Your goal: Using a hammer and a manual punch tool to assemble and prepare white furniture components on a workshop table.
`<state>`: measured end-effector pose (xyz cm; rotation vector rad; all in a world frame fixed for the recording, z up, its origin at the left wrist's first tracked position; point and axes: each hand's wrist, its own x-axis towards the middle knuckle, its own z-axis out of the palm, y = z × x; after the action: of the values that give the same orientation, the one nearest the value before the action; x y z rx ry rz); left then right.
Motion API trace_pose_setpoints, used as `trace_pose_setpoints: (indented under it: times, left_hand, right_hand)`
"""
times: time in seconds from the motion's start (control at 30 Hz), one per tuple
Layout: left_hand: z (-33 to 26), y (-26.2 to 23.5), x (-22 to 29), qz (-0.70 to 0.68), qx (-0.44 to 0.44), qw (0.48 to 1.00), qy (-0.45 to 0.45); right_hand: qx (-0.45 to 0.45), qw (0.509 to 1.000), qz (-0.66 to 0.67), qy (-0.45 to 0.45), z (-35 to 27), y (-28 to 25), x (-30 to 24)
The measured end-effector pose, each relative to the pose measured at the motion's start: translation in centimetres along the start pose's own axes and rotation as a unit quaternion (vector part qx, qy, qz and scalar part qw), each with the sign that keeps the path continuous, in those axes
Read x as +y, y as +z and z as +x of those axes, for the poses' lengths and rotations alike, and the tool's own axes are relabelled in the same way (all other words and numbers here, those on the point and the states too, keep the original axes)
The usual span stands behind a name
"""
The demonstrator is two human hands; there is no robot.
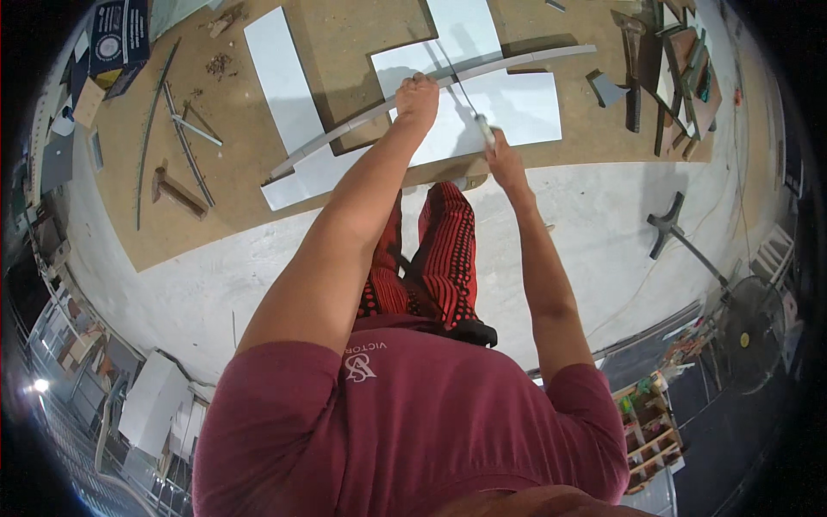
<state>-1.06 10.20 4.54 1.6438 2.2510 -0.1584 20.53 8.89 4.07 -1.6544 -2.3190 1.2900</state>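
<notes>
My left hand [418,102] is closed around the middle of a long, pale grey strip [525,59], pressing it over white boards. This strip runs from lower left to upper right and looks curved near the rim of the picture. Just right of that hand, a thin-bladed hand saw [484,129] lies across the strip, its slender dark blade pointing away from me. Its pale handle is in my right hand [506,164], with the fingers wrapped round it. Under the strip are white cut boards [517,108], some with stepped edges; whether the blade has entered the strip cannot be made out.
A brown table [185,237] bears a hammer [178,194] and narrow strips [155,129] at left. Another hammer [631,52] and a pile of offcuts [689,77] lie at right. A dark box [116,43] sits far left. A fan [748,332] stands on the right.
</notes>
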Motion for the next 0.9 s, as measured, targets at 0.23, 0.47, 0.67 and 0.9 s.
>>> trace_pose_setpoints:
  times: [0.23,0.47,0.67,0.9]
  left_hand:
    - [0.0,0.3,0.0,0.015,-0.012,1.000,0.000]
    - [0.2,1.7,-0.3,0.021,0.085,0.996,0.021]
    - [0.2,1.5,-0.5,0.017,0.053,0.998,0.019]
    - [-4.3,1.4,-6.8,-0.087,0.121,0.989,0.014]
  right_hand:
    - [-0.020,0.999,0.021,0.039,-3.6,0.9,2.5]
    - [-0.020,1.000,-0.010,0.022,0.7,-0.6,-0.4]
    - [0.038,0.998,0.033,0.042,-8.4,-0.5,1.4]
    - [0.078,0.992,0.069,0.073,-10.3,-2.5,-3.4]
